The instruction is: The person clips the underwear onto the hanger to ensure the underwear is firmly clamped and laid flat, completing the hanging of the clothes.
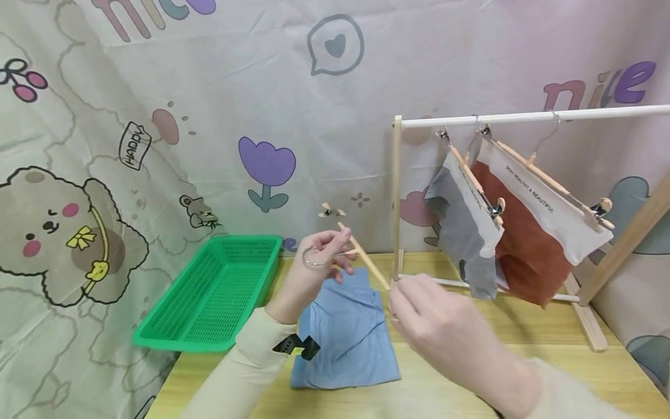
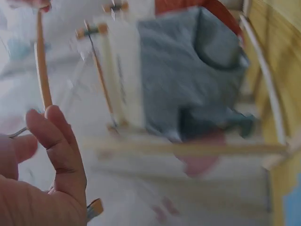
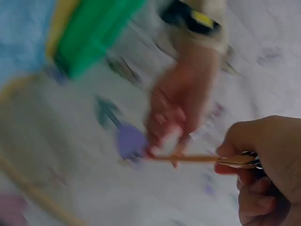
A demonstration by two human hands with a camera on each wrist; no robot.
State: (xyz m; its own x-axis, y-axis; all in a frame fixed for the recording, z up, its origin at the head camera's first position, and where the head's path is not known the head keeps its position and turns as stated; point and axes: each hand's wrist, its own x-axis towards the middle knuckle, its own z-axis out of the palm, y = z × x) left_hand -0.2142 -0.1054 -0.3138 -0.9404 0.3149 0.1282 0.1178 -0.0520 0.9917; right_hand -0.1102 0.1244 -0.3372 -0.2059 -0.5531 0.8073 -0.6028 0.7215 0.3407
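Note:
A wooden clip hanger (image 1: 373, 266) is held in the air between both hands. My left hand (image 1: 320, 259) pinches it near the middle, close to its metal hook. My right hand (image 1: 439, 326) grips the near end, where a clip shows between the fingers in the right wrist view, beside the hanger bar (image 3: 197, 158). The other clip (image 1: 332, 210) sticks out past the left fingers. Below the hands, folded light-blue fabric, apparently a garment (image 1: 348, 343), lies flat on the table. Both wrist views are blurred.
A green plastic basket (image 1: 209, 343) stands at the left. On the right, a rack with a white rail (image 1: 513, 118) carries grey-and-white shorts (image 1: 460, 215) and rust-and-white shorts (image 1: 528, 233) on clip hangers. A printed cloth (image 1: 335, 110) covers the wall behind the wooden table (image 1: 439, 384).

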